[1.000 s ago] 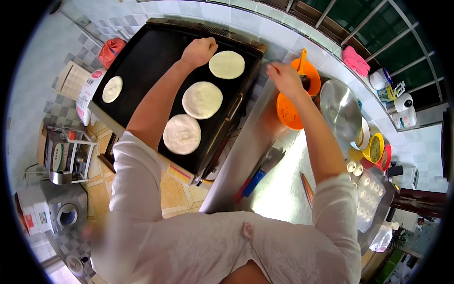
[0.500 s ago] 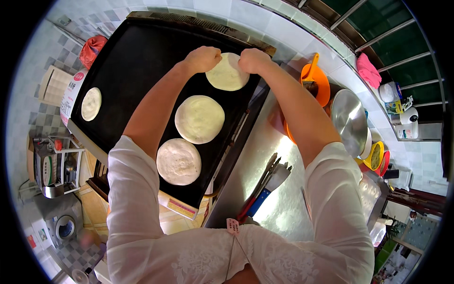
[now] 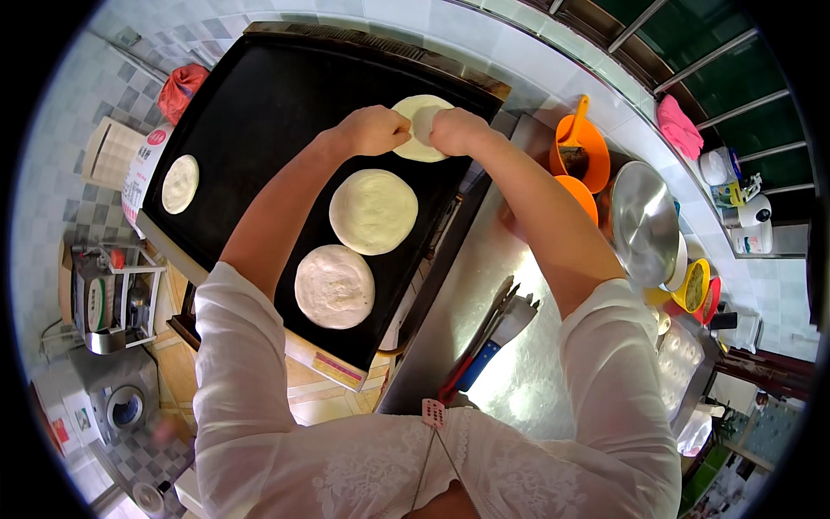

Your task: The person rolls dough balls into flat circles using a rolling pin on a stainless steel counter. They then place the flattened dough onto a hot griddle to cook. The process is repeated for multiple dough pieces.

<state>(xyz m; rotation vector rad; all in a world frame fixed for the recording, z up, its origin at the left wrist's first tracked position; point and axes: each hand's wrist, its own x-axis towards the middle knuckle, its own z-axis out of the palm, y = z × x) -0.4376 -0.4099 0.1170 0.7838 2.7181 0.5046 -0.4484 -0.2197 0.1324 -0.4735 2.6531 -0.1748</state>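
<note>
A large black griddle (image 3: pixel 268 104) carries several round flatbreads. My left hand (image 3: pixel 376 130) and my right hand (image 3: pixel 456 131) both rest as fists on the farthest flatbread (image 3: pixel 421 130), pressing on it near the griddle's back right corner. A second flatbread (image 3: pixel 373 211) lies just below, a third flatbread (image 3: pixel 334 286) nearer me, and a small flatbread (image 3: pixel 180 183) sits alone at the left edge.
A steel counter (image 3: pixel 510 381) to the right holds tongs and a blue-handled scraper (image 3: pixel 488 346). Orange bowls (image 3: pixel 579 156), a steel lid (image 3: pixel 644 225) and small yellow and red bowls (image 3: pixel 696 285) stand at the right. A red cloth (image 3: pixel 180 86) lies left of the griddle.
My right hand left the orange bowl and came over to the farthest flatbread, joining my left hand. Both fists now sit closer together on that flatbread.
</note>
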